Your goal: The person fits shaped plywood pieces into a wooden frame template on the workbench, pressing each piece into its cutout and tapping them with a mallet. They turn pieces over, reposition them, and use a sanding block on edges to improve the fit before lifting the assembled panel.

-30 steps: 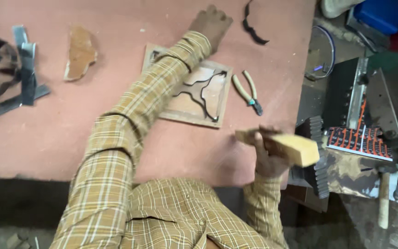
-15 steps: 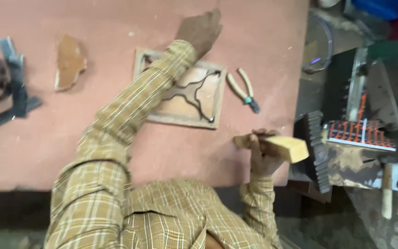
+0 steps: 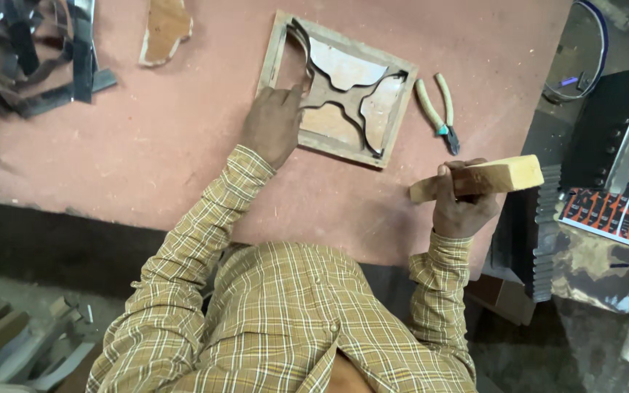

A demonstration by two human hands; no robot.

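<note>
- Wooden block (image 3: 483,178), pale and oblong, sits in our right hand (image 3: 460,204), fingers wrapped tight around its near end, the free end pointing right and lifted off the bench (held, we judge, like a mallet).
- Our left hand (image 3: 271,125) rests on the left edge of the square wooden frame (image 3: 338,87), fingers pressed together on it, likely to keep it from sliding.
- Inside that frame, dark metal strips (image 3: 343,91) curve into a four-armed shape.
- Just right of the frame lie pliers (image 3: 438,109), within reach.
- Far left on the reddish table (image 3: 147,153) sits a tangle of metal strip offcuts (image 3: 30,58).
</note>
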